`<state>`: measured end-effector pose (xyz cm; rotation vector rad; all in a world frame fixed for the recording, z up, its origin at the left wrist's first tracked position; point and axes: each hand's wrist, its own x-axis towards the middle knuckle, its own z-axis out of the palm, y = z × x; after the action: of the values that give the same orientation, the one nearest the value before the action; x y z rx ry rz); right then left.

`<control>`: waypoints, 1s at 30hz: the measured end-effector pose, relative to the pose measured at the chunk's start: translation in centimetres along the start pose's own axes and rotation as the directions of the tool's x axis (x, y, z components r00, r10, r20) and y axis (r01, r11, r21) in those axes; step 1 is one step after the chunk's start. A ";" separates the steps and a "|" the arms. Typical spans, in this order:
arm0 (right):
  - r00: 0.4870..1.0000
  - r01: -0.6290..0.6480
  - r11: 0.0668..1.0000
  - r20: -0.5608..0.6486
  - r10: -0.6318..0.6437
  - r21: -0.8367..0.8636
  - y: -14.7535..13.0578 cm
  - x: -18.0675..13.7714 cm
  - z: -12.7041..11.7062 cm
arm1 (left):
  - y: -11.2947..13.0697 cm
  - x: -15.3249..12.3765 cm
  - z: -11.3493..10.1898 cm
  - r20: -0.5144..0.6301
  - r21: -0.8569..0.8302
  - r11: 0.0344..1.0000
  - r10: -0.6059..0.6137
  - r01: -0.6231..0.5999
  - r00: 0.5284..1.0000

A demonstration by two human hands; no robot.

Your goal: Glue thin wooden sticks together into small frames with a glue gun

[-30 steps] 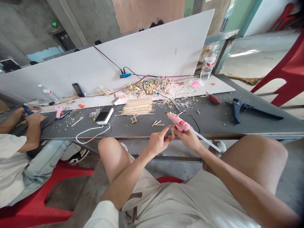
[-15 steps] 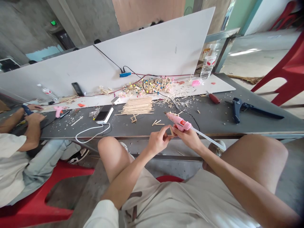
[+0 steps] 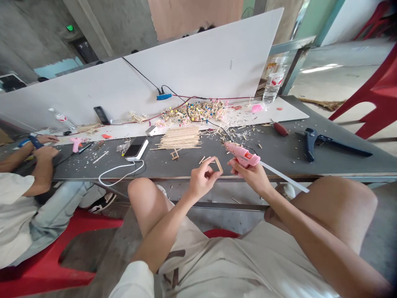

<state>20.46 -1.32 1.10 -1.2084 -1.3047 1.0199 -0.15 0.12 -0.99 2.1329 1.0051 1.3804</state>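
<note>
Between thumb and forefinger my left hand point(image 3: 202, 179) pinches a small wooden stick piece point(image 3: 218, 164), held up just over the table's front edge. A pink hot glue gun point(image 3: 243, 155) is gripped in my right hand point(image 3: 252, 174), with its nozzle pointing up and left and a long white glue stick point(image 3: 283, 176) sticking out of its back. The two hands are apart. Beyond them on the table lie a bundle of thin wooden sticks point(image 3: 180, 138), a small glued stick frame point(image 3: 175, 154) and a few short cut sticks near my left fingers.
A heap of sticks with coloured balls point(image 3: 198, 111) lies by the white board point(image 3: 198, 66). Dark blue cutters point(image 3: 312, 145), a red-handled tool point(image 3: 280, 129), a water bottle point(image 3: 271, 87) and a white power bank point(image 3: 136, 149) are on the table. A co-worker's hands point(image 3: 46, 149) are at left.
My right hand has moved right with the glue gun, away from my left hand. My left hand stays nearly in place, and the stick piece in it now shows more plainly.
</note>
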 end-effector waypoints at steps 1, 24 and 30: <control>1.000 0.001 1.000 -0.004 -0.001 -0.013 -0.1 0.1 -0.4 | 0.2 0.2 -0.3 -0.014 -0.054 0.998 -0.025 0.024 1.000; 0.979 -0.105 0.994 0.178 0.102 0.008 -1.7 -0.4 -2.3 | 1.8 0.5 -1.5 -0.011 -0.540 0.808 -0.287 0.236 0.958; 0.975 -0.057 0.998 0.212 0.065 -0.040 -2.3 -0.4 -2.2 | 1.8 0.5 -1.5 -0.018 -0.543 0.812 -0.264 0.213 0.964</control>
<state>22.43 -2.15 3.52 -1.1958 -1.4627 1.2023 -0.77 -0.73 1.13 1.4866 0.7640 1.4346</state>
